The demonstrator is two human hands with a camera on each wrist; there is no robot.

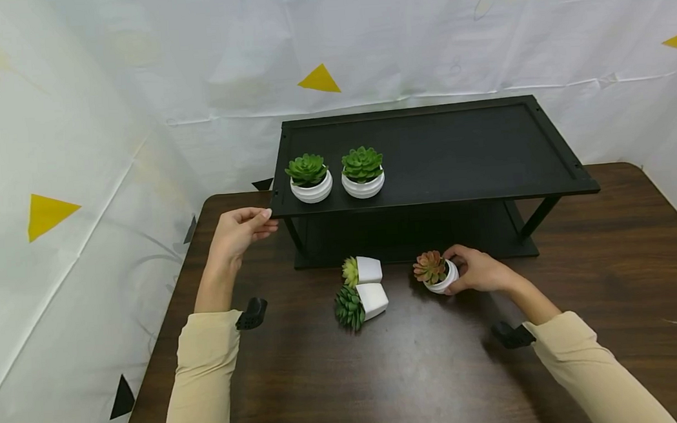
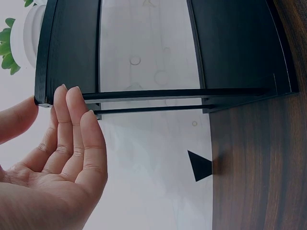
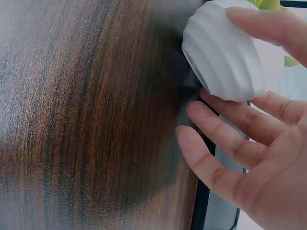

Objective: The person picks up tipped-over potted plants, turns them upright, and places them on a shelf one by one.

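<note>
My left hand (image 1: 237, 232) pinches the front left corner of a black two-tier shelf (image 1: 457, 152), thumb on one face and fingers on the other. In the left wrist view the shelf's corner sits between thumb and fingers (image 2: 93, 139). My right hand (image 1: 478, 269) grips the white ribbed pot of an orange-red potted succulent (image 1: 430, 268), which tilts to the left in front of the shelf. The right wrist view shows the white pot (image 3: 225, 52) between thumb and index finger, the other fingers spread below. Two green potted succulents (image 1: 312, 186) (image 1: 362, 171) stand on the top tier.
Two small plants in white square pots, a light green one (image 1: 368, 270) and a dark green one (image 1: 373, 300), lie on their sides on the brown wooden table (image 1: 349, 385). White sheeting (image 1: 398, 39) with coloured triangles hangs behind and at the sides.
</note>
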